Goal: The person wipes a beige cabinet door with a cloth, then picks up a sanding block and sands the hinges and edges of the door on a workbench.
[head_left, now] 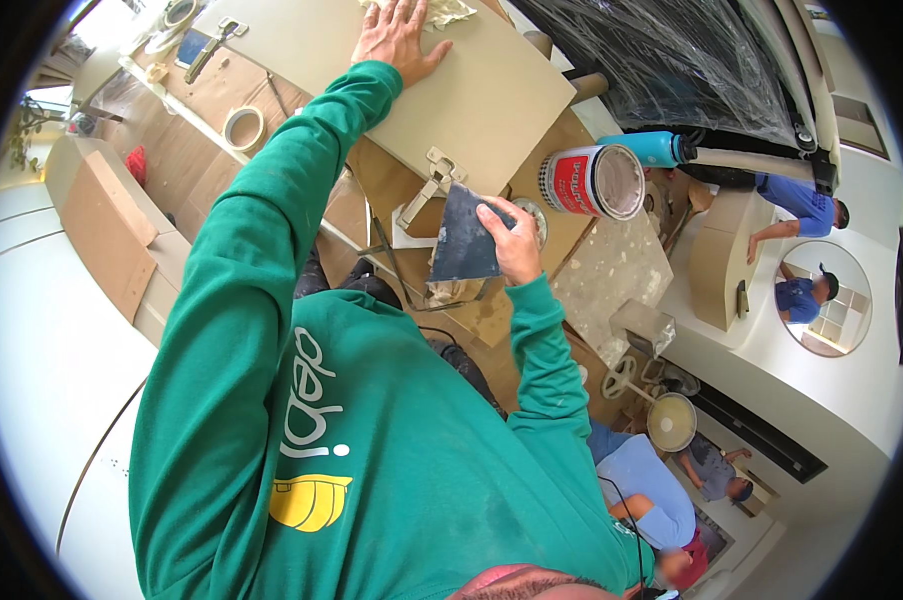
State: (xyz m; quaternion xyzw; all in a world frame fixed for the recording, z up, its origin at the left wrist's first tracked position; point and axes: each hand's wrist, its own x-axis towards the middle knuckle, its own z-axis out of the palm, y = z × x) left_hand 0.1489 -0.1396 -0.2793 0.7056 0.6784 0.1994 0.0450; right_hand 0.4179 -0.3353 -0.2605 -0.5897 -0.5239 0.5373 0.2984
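My left hand [397, 40] lies flat with fingers spread on a beige cabinet door [472, 90], beside a crumpled pale cloth [444, 12]. The cloth partly meets my fingertips; I cannot tell whether they press on it. Closer to my body, my right hand [515, 243] grips a dark blue-grey sheet [464, 240] that looks like sandpaper, thumb on its top face. The sheet is held off the door's near edge, next to a metal hinge [440, 172]. Another hinge [217, 48] sits at the door's far left corner.
Right of the door stand an open can [570, 183] with a red label and a turquoise bottle [647, 150]. A tape roll [244, 130] lies at left. Plastic sheeting [672, 70] covers something at the back. Several people, one in a light-blue shirt [652, 485], are at the right.
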